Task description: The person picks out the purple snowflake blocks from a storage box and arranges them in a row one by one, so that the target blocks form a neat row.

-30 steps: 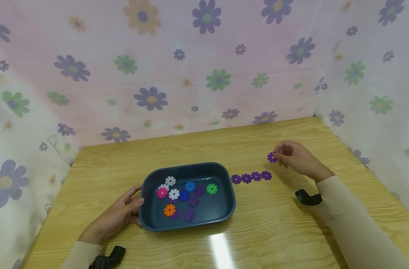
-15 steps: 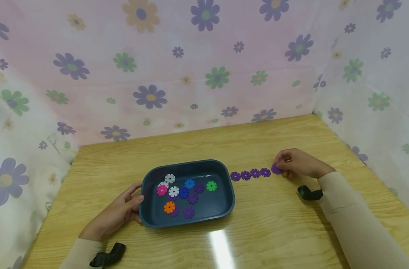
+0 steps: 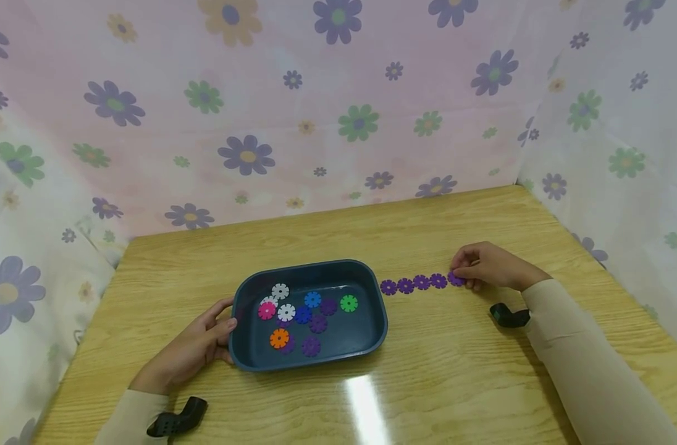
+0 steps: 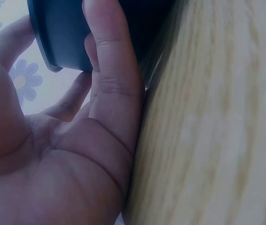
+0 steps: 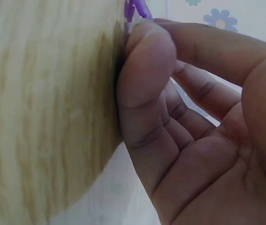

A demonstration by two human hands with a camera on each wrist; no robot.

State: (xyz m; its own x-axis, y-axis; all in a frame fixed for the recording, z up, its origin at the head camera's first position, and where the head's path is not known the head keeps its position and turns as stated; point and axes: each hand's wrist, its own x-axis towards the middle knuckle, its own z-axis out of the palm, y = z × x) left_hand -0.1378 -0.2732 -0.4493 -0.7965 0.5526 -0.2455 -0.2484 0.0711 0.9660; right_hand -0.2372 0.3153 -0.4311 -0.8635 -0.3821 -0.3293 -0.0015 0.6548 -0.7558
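My left hand (image 3: 196,343) grips the left end of a dark blue plastic tray (image 3: 338,366), its thumb at the rim; in the left wrist view the fingers lie along the tray wall (image 4: 67,37). Right of the tray, several purple notched discs (image 3: 422,282) lie in a row on the table. At the row's right end my right hand (image 3: 491,267) pinches another purple disc (image 3: 455,279), low at the tabletop. Fingers cover part of that disc; only a purple sliver (image 5: 140,8) shows in the right wrist view. Whether it touches its neighbour, I cannot tell.
In the tray lie loose notched discs: a green disc (image 3: 349,303), an orange disc (image 3: 280,338), a pink disc (image 3: 267,310), plus white, blue and purple ones. A flowered cloth (image 3: 316,154) bounds the wooden table (image 3: 438,383). Black wrist devices (image 3: 508,316) sit at both sleeves.
My right hand has come down toward the table with the purple disc, from above the row to its right end. The left hand keeps its grip on the tray.
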